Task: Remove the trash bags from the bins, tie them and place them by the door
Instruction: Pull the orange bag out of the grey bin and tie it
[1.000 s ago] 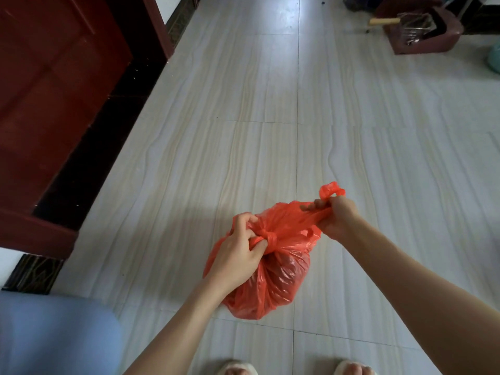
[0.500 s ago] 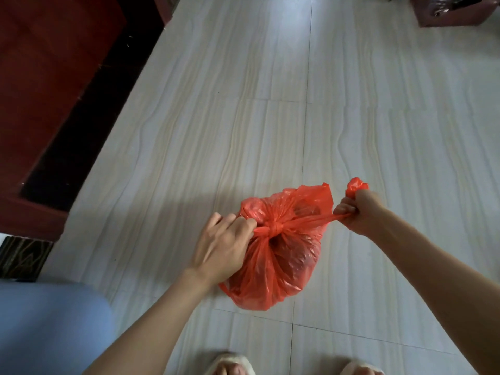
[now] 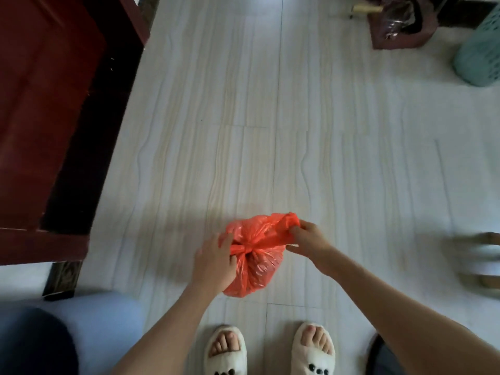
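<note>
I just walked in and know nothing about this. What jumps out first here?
The bright orange trash bag in the lower middle, knotted at the neck, held above the pale tiled floor by the left hand and right hand. Next, the dark red door at left and white slippers at the bottom.

thin crinkled glossy plastic trash bag [image 3: 254,255], smooth polished veined floor tiles [image 3: 270,144], fuzzy cloth slippers [image 3: 226,353], lacquered wooden door [image 3: 48,104].

Left hand [image 3: 216,262] fingers curled, gripping; right hand [image 3: 308,239] pinching; both forearms extended forward.
</note>
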The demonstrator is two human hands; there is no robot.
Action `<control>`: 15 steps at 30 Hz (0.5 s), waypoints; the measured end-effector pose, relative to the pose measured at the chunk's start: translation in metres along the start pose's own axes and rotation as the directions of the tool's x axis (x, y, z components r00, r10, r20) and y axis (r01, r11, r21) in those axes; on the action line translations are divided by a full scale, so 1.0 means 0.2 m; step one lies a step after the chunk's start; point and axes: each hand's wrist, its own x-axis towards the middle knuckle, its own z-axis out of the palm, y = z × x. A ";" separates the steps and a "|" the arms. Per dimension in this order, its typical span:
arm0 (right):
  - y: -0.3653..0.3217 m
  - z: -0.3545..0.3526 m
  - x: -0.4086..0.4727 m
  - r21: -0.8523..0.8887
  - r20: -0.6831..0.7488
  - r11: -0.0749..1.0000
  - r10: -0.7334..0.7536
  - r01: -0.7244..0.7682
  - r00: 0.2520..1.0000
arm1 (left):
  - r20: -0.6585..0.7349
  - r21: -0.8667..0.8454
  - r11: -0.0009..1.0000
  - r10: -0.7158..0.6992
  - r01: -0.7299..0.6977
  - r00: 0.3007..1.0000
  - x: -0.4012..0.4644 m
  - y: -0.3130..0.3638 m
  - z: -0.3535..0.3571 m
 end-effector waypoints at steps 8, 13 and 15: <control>-0.72 -0.22 -0.76 -0.087 -0.237 0.996 -0.043 0.023 0.971 | 0.032 0.086 0.995 0.047 -0.050 0.998 -0.34 0.57 -1.10; -1.23 -0.61 -1.36 0.028 -0.419 0.996 -0.069 0.089 0.905 | -0.057 0.083 0.982 0.175 -0.170 0.983 -0.55 0.97 -1.84; -1.34 -0.70 -1.46 0.038 -0.455 0.993 -0.086 0.116 0.886 | -0.105 0.080 0.979 0.197 -0.189 0.975 -0.56 1.06 -1.96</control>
